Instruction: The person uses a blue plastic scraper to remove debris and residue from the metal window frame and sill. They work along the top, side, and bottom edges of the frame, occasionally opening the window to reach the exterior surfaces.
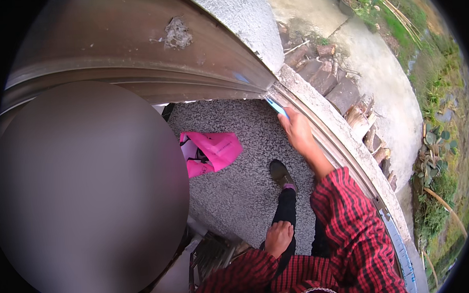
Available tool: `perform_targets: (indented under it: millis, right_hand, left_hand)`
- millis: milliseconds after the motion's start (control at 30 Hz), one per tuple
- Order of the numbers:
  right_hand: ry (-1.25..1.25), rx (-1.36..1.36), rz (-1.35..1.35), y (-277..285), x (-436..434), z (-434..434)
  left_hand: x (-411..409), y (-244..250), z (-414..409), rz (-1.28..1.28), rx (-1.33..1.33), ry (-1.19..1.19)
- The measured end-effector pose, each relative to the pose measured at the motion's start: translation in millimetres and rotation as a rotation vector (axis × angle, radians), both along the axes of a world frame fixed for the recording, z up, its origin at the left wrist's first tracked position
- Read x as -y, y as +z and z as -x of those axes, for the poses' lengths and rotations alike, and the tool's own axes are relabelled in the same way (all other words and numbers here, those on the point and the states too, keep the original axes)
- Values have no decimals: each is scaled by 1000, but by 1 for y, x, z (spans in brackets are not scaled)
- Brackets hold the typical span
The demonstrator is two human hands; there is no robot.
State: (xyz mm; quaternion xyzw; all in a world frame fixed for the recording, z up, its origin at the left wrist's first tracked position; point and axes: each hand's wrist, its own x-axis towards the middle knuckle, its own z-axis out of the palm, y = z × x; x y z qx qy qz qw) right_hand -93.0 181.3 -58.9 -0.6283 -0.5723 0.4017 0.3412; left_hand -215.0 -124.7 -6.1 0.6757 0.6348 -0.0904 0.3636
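Observation:
My right hand [298,130] grips a slim light-blue hand tool [276,107]. The tool's far end reaches the corner where the brown metal window frame [216,79] meets the grooved sill track [315,118]. Whether that end is a brush or a blade is too small to tell. My left hand [279,238] rests on my dark-trousered leg, its fingers curled together and nothing seen in it. Dusty fluff [177,33], like cobweb, clings to the brown frame panel above.
A pink bag [217,149], its mouth open, lies on the speckled floor [249,119]. My shoe [280,172] stands near the sill. Outside the rough ledge [346,136] lie cut logs [319,72] on concrete. A blurred round patch covers much of the left side.

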Motion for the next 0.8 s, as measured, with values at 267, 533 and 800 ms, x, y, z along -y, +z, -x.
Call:
perform_targets:
  millis: [267,533,800]
  right_hand:
    - [-228,-180,233,21,40,-13]
    - [195,549,135,26,-2,-6]
    - [123,340,-11,2,-9,-1]
  left_hand:
    - [5,1,-1,-34,10,55]
    - [3,4,-6,-37,27,90]
    - [5,0,-3,-27,24,61]
